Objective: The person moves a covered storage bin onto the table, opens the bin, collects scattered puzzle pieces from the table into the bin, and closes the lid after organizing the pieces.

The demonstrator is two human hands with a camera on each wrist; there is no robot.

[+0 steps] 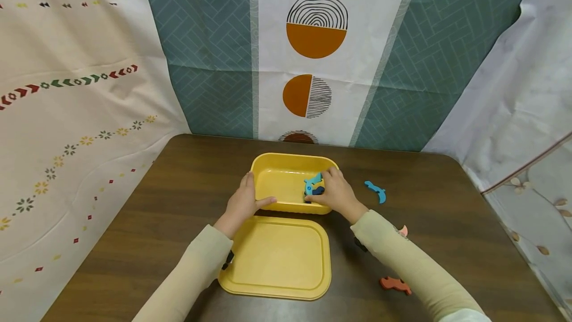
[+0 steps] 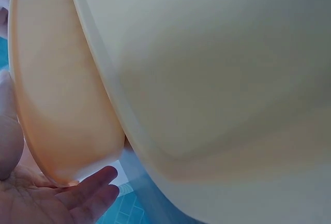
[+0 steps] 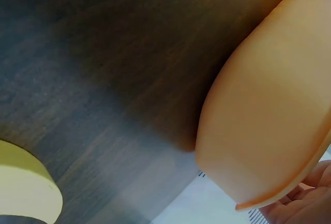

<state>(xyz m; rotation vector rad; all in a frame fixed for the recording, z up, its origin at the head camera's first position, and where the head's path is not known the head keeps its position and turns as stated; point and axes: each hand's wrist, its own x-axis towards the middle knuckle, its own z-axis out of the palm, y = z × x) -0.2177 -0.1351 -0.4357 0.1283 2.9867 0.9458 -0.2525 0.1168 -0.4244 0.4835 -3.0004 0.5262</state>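
A yellow oblong box (image 1: 277, 207) stands on the table. My left hand (image 1: 241, 205) holds its left end, fingers along the outside and thumb across the near rim; in the left wrist view the fingers (image 2: 95, 195) show under the box's end wall. At the right end, my right hand (image 1: 339, 193) reaches over the rim with bent fingers. Between its thumb and fingers are a light-blue toy piece (image 1: 309, 186) and a dark-blue piece (image 1: 318, 191). Part of these pieces is hidden by the hand. The right wrist view shows curled fingers (image 3: 297, 198) behind the rim.
A flat yellow lid (image 1: 274, 257) lies in front of the box. To the right are a blue curved piece (image 1: 376, 192), a pink piece (image 1: 403, 231) partly behind the right sleeve, and a red piece (image 1: 395, 285). Patterned cloth (image 1: 214, 53) hangs behind the table.
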